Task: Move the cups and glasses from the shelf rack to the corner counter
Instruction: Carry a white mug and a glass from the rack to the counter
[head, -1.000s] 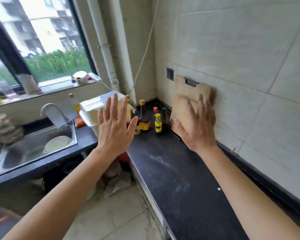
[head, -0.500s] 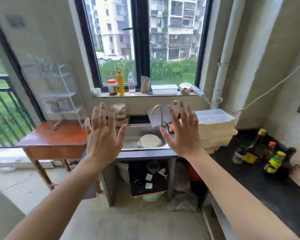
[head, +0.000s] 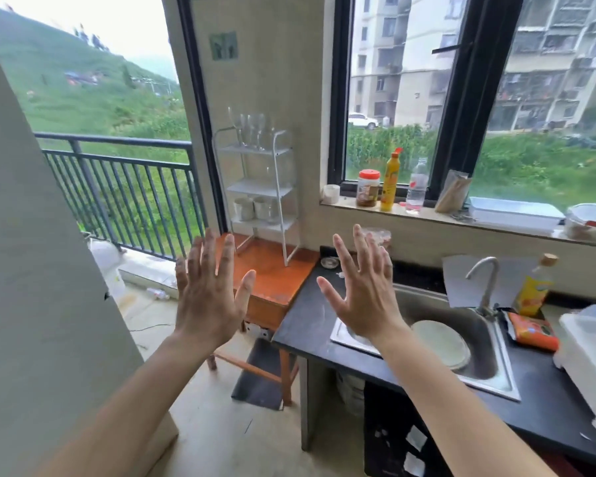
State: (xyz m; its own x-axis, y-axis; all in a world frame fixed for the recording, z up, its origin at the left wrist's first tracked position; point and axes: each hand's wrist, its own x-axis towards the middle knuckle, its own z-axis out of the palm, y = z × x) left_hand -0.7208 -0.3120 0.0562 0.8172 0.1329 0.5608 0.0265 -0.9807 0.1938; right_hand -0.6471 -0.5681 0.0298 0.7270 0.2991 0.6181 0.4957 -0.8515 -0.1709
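Note:
A white wire shelf rack [head: 278, 187] stands on a small orange-brown wooden table [head: 272, 280] against the wall. Several stemmed clear glasses [head: 250, 129] stand on its top shelf. Two pale cups [head: 253, 208] sit on the lowest shelf, and a faint clear glass [head: 268, 173] shows on the middle one. My left hand [head: 209, 290] and my right hand [head: 362, 290] are raised with palms forward and fingers spread, both empty and well short of the rack. The corner counter is out of view.
A black counter [head: 307, 325] with a steel sink [head: 486, 352] holding a plate lies at right, with a faucet [head: 486, 280] behind it. Bottles and a jar [head: 369, 187] line the windowsill. A balcony railing [head: 124, 191] and a grey wall edge [head: 42, 270] are at left.
The view has swung left from the corner counter, past the sink, to the shelf rack, which is now nearer and clearer. Both hands stay raised and empty.

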